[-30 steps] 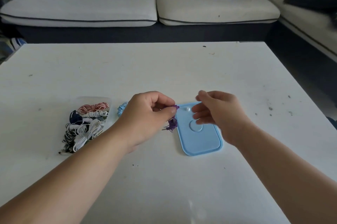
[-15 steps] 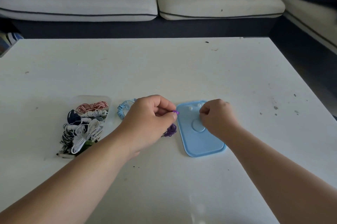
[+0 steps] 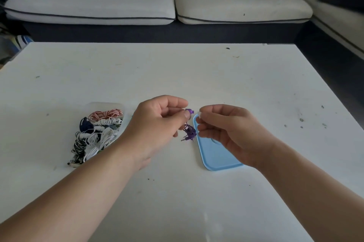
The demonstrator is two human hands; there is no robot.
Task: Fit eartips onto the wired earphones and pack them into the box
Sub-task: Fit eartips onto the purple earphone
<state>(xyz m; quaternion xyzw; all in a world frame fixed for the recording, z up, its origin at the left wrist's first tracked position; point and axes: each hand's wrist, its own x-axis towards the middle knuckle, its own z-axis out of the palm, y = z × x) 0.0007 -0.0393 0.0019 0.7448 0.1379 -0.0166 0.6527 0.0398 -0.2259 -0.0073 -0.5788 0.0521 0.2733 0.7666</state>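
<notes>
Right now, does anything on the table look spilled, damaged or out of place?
Nothing stands out. The left hand pinches a purple earbud, the right hand a white eartip, not yet fitted. Bundled earphones lie in the clear box; the table shows a few dark specks.

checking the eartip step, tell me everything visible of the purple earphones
The purple earphones are a thin wired set, cable wound into a small bundle. The left hand pinches one earbud, its bare nozzle pointing right toward a white eartip pinched by the right hand. The bundle and plug dangle below, beside the blue lid; table contact unclear.
</notes>
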